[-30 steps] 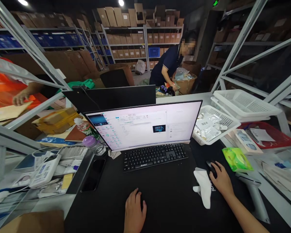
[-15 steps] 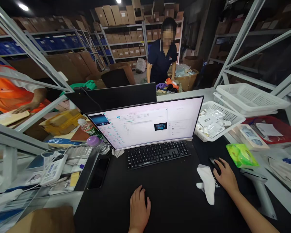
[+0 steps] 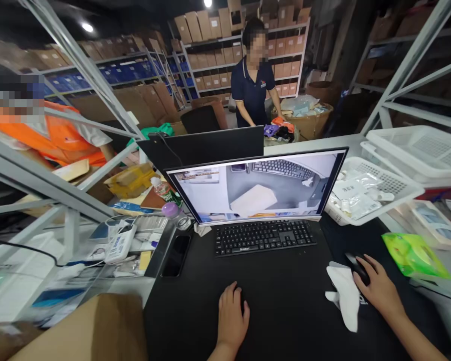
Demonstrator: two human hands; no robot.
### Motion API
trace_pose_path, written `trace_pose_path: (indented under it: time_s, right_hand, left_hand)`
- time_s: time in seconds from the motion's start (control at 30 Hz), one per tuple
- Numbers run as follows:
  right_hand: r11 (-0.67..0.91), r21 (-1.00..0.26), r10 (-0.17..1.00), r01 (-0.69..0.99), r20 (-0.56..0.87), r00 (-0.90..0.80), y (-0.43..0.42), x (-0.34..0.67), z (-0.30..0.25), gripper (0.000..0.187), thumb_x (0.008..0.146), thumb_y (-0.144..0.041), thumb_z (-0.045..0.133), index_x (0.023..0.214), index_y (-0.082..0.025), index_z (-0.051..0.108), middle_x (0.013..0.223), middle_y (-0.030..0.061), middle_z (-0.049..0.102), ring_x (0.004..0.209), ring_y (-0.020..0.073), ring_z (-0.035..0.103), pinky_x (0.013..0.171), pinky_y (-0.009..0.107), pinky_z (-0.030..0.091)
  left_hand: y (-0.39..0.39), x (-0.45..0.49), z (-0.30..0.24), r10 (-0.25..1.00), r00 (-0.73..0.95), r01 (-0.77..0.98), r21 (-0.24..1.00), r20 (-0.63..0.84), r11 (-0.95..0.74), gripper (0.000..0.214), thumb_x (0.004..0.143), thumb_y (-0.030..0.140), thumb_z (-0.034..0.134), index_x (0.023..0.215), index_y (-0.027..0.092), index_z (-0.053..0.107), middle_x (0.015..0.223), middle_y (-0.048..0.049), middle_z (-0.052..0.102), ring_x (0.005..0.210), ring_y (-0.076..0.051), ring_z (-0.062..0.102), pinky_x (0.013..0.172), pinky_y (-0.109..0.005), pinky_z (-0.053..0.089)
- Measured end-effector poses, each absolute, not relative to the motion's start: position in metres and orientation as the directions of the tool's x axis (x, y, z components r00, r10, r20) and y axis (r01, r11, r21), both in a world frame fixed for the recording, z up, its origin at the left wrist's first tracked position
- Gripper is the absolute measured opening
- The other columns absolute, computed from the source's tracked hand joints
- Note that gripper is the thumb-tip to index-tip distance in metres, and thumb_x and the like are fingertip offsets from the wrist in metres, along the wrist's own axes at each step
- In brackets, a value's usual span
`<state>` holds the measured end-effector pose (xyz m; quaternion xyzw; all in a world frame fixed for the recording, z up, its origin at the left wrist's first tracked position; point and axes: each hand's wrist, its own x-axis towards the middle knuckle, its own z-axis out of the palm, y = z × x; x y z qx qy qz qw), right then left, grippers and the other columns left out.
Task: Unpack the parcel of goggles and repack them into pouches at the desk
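My right hand (image 3: 376,288) rests curled over a black computer mouse (image 3: 356,266) on the black desk mat (image 3: 285,311), with a crumpled white cloth (image 3: 344,296) just to its left. My left hand (image 3: 231,318) lies flat on the mat, fingers loosely together, holding nothing. Ahead of both hands is a black keyboard (image 3: 265,236), and behind it a wide monitor (image 3: 255,185) showing a camera picture of a desk with a keyboard and a parcel.
A black phone (image 3: 176,254) lies left of the keyboard beside a purple-capped bottle (image 3: 175,214). White baskets (image 3: 372,193) and a green packet (image 3: 413,254) sit at right. A cardboard box (image 3: 82,328) is at lower left. A person in orange is at left; another person in navy stands behind the desk.
The monitor switched from a white software window to a camera picture. My view swung left, so everything shifted right. The person in navy straightened up. Both my hands stayed where they were.
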<state>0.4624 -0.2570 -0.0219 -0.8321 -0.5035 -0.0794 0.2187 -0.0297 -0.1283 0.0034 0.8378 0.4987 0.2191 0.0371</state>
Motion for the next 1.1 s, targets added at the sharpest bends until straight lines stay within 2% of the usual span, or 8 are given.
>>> trace_pose_path:
  time_s: [0.27,1.1]
  right_hand:
    - [-0.415,-0.245,0.797,0.876,0.366,0.480,-0.2546,0.4573,-0.0163,0.049,0.093,-0.050,0.047,0.130,-0.019,0.061,0.145,0.0170,0.051,0.120,0.0351,0.063,0.091,0.048,0.060]
    - [-0.436,-0.296,0.768,0.850,0.371,0.523,-0.2556,0.4589,-0.0183,0.051,0.091,-0.046,0.053,0.135,-0.021,0.057,0.143,0.0154,0.053,0.123,0.0343,0.061,0.097,0.048,0.057]
  left_hand:
    - [-0.1266,-0.0297,0.0019,0.843,0.410,0.816,0.272,0.349,-0.510,0.026,0.092,0.016,0.049,0.115,0.015,0.061,0.127,-0.0138,0.061,0.119,-0.028,0.059,0.100,-0.050,0.053]
    - [-0.1266,-0.0268,0.0011,0.821,0.434,0.811,0.238,0.370,-0.535,0.024,0.093,0.017,0.049,0.115,0.015,0.060,0.126,-0.0140,0.060,0.118,-0.028,0.058,0.099,-0.049,0.052]
